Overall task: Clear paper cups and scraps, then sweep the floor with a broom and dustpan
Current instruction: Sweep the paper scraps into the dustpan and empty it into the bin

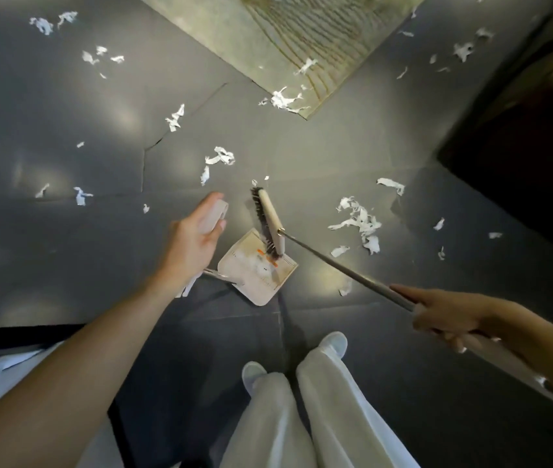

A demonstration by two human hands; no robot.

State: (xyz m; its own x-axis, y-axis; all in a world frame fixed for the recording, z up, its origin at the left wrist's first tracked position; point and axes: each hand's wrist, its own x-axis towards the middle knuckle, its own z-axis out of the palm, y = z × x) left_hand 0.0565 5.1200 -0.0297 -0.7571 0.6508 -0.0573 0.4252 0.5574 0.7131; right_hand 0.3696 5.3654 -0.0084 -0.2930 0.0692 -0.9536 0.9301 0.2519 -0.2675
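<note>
The dustpan (258,271) is down at the dark grey floor (65,130), just ahead of the person's white shoes (334,342). Its mouth is turned toward the upper right, and some white bits and an orange fleck lie inside it. The left hand (194,234) is up and to the left of the dustpan, fingers curled round the pale grip at the top of the dustpan's long handle. The broom (270,221) has its head across the far side of the dustpan, dark bristles reaching over the pan's mouth. Its thin shaft runs from the dustpan away to the lower right, where the right hand (443,315) is wrapped round it with the forefinger stretched along the shaft toward the dustpan. Paper scraps (359,224) lie loose on the floor: a thick cluster just right of the dustpan, a few pieces just beyond it, and more scattered well off to its upper left and upper right. Farther beyond the dustpan a pale rug (268,35) has scraps lying at its near corner.
</note>
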